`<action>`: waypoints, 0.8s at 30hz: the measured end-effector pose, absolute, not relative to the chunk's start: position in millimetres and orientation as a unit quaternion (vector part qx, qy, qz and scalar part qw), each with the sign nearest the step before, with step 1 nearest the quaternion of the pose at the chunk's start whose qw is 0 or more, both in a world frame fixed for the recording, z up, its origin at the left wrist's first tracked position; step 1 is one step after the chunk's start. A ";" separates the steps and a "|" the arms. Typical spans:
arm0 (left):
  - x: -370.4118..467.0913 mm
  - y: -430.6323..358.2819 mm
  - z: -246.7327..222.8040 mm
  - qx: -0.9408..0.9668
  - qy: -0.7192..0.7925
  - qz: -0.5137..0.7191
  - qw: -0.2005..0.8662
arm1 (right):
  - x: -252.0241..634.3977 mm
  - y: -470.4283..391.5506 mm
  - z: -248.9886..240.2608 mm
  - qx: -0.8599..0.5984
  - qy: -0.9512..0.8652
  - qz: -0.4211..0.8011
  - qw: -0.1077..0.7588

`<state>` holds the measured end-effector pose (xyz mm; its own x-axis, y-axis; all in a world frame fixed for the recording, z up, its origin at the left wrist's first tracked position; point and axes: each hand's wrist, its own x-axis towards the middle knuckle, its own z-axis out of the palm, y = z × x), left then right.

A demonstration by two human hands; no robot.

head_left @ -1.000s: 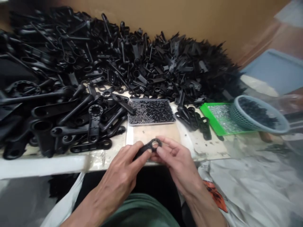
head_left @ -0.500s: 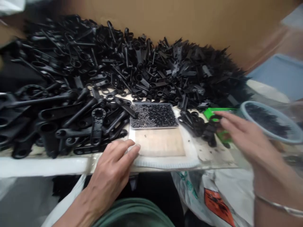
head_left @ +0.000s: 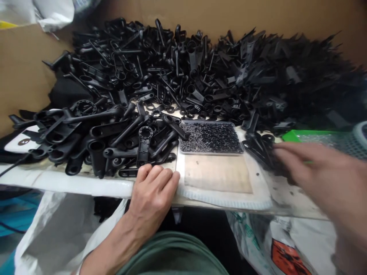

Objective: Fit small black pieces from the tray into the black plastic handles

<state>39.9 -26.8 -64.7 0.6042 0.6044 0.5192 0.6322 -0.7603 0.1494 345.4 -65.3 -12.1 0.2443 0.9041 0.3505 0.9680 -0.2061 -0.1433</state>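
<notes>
My left hand (head_left: 155, 191) rests at the front edge of the table with its fingers curled in; what is inside the fist, if anything, is hidden. Just beyond it lies a heap of black plastic crank-like arms (head_left: 96, 147) with ring ends. To its right, a clear tray (head_left: 212, 138) of small dark and silvery pieces sits behind a tan board (head_left: 216, 173). My right hand (head_left: 318, 168), smeared by motion, reaches over a small cluster of black plastic parts (head_left: 259, 149). Its fingertips meet the cluster's right side, and any grip there is unclear.
A large mound of black parts (head_left: 172, 72) rises against the cardboard wall (head_left: 258, 15). At the right are a green tray (head_left: 291, 135) and a pale blue basket (head_left: 355, 143). Plastic bags (head_left: 318, 236) hang below the table edge.
My view has swung left. My right hand has come away from the green tray toward the cluster of black parts. The fingers of my left hand are curled tighter at the table edge.
</notes>
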 end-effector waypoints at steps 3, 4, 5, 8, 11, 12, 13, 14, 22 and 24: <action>39.4 -25.6 -61.4 -0.887 -0.354 -0.294 0.046 | 293.4 -55.7 -26.6 -0.628 -0.746 0.083 0.203; 38.6 -25.5 -59.2 -0.884 -0.355 -0.299 0.052 | 278.2 -50.9 -32.4 -0.612 -0.762 0.094 0.190; 37.7 -25.3 -56.4 -0.881 -0.357 -0.304 0.058 | 265.1 -45.9 -37.6 -0.609 -0.770 0.086 0.168; 35.5 -23.8 -47.6 -0.874 -0.364 -0.315 0.070 | 240.2 -35.2 -46.1 -0.624 -0.776 0.039 0.076; 37.7 -20.7 -42.3 -0.872 -0.367 -0.317 0.069 | 233.4 -34.9 -44.8 -0.627 -0.779 0.020 0.012; 39.9 -19.6 -41.9 -0.873 -0.365 -0.315 0.064 | 233.5 -36.7 -43.7 -0.627 -0.779 0.022 0.005; 42.9 -18.6 -42.2 -0.876 -0.360 -0.315 0.057 | 234.1 -39.0 -42.8 -0.629 -0.777 0.027 0.004; 46.6 -17.8 -43.1 -0.880 -0.351 -0.316 0.048 | 235.3 -41.4 -42.2 -0.631 -0.775 0.035 0.011; 80.2 -16.3 -53.4 -0.876 -0.275 -0.379 -0.117 | 247.8 -50.6 -39.5 -0.651 -0.510 0.438 0.351; 86.0 -16.4 -53.7 -0.851 -0.266 -0.419 -0.170 | 246.9 -53.5 -40.9 -0.615 -0.404 0.552 0.393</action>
